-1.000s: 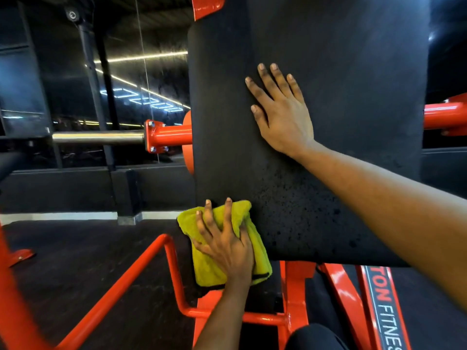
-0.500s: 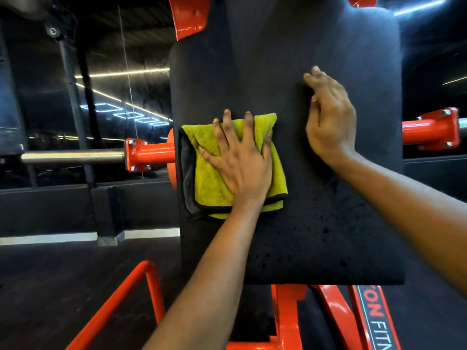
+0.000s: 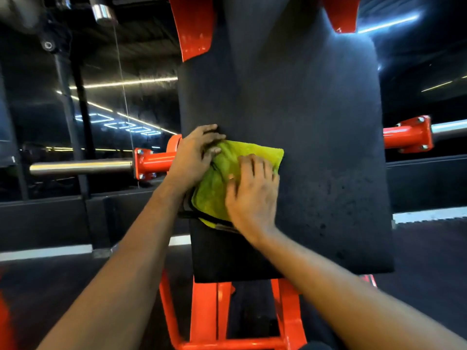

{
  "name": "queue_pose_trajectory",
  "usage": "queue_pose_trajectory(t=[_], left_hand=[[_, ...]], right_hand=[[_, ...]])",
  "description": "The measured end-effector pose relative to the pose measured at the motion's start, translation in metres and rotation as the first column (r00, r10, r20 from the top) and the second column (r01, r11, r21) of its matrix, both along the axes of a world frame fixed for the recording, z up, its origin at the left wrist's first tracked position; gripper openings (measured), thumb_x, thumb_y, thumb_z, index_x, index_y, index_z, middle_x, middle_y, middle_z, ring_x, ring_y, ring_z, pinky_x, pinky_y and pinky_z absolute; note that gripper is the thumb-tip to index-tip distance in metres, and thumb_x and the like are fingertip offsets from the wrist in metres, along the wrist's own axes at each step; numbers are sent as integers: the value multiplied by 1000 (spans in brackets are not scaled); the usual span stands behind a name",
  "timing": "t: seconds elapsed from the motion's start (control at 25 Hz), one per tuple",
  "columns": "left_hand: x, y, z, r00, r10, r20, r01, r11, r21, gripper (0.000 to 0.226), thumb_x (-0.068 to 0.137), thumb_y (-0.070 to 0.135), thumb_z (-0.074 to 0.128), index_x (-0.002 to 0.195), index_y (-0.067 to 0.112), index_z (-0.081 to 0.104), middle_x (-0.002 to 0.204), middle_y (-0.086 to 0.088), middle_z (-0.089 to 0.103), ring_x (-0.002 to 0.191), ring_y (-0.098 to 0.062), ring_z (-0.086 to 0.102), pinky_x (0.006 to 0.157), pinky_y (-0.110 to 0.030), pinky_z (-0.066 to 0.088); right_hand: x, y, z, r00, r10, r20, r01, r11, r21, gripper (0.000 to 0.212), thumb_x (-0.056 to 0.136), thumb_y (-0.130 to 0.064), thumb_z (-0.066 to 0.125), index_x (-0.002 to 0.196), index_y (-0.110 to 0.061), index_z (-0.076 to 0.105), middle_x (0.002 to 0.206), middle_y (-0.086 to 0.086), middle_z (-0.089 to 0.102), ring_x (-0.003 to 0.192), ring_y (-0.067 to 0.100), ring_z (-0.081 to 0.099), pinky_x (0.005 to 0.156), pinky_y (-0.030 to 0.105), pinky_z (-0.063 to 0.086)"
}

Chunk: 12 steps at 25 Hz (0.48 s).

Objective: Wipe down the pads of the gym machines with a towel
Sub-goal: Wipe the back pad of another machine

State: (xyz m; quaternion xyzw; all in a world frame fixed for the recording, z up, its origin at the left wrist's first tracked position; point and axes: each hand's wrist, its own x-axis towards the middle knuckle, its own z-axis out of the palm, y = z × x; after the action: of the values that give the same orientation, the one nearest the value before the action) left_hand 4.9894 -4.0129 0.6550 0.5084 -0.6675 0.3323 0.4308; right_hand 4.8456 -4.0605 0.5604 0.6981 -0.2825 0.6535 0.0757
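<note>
Yellow-green towel (image 3: 237, 170) sits at back pad's (image 3: 316, 137) left edge, left hand (image 3: 194, 157) pinching its corner, right hand (image 3: 252, 193) flat on it; unwiped pad lies rightward and up.

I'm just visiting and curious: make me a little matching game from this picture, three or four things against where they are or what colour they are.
Things:
1. folded yellow-green microfibre towel
2. large black padded machine pad
3. shiny steel bar
4. right hand

Descriptions:
A. sticks out sideways to the left of the pad
B. lies on the towel's right part, fingers spread
C. pressed flat against the pad near its left edge
D. upright dark surface, speckled in its lower part

Pairs: 1-C, 2-D, 3-A, 4-B
</note>
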Motion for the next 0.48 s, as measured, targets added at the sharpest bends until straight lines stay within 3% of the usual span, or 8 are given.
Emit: queue_pose_trajectory(t=[0.08,0.16,0.24,0.32,0.48], left_hand=[[8,11,6,992,-107,-73,102,993,-63,44,87,-4,48,119,19,68,134,-9,60,118,-19,62,88,-41,59],[24,17,11,997,-47,-65,35,983,-182,52,77,0,38,117,14,68,131,-9,62,118,-21,61,96,-44,54],[42,16,13,996,84,-20,-87,981,-176,55,81,-3,39,128,12,64,142,-8,55,131,-21,50,114,-32,37],[52,10,6,994,111,14,-110,992,-57,53,94,1,43,144,17,53,157,-5,39,143,-20,35,120,-22,21],[53,-4,-11,986,157,56,-154,986,-66,58,96,8,42,153,18,38,164,-3,23,149,-26,24,124,-41,18]], right_hand=[[38,13,-3,994,-71,-85,86,977,197,83,93,-69,36,159,-21,25,166,20,16,152,39,14,117,65,13],[64,13,2,991,-102,-92,121,965,231,92,88,-82,31,162,-35,4,167,22,-13,154,41,-14,115,73,-6],[72,7,3,985,-152,-78,165,965,205,85,91,-80,34,160,-42,2,166,21,-17,153,42,-18,111,77,-4],[67,-1,-4,980,-183,-73,193,965,176,75,96,-73,34,160,-46,6,168,17,-14,154,40,-15,111,77,-1],[11,-44,-15,949,-310,-52,314,928,202,70,94,-65,40,157,-49,14,170,11,-9,156,37,-9,111,78,3]])
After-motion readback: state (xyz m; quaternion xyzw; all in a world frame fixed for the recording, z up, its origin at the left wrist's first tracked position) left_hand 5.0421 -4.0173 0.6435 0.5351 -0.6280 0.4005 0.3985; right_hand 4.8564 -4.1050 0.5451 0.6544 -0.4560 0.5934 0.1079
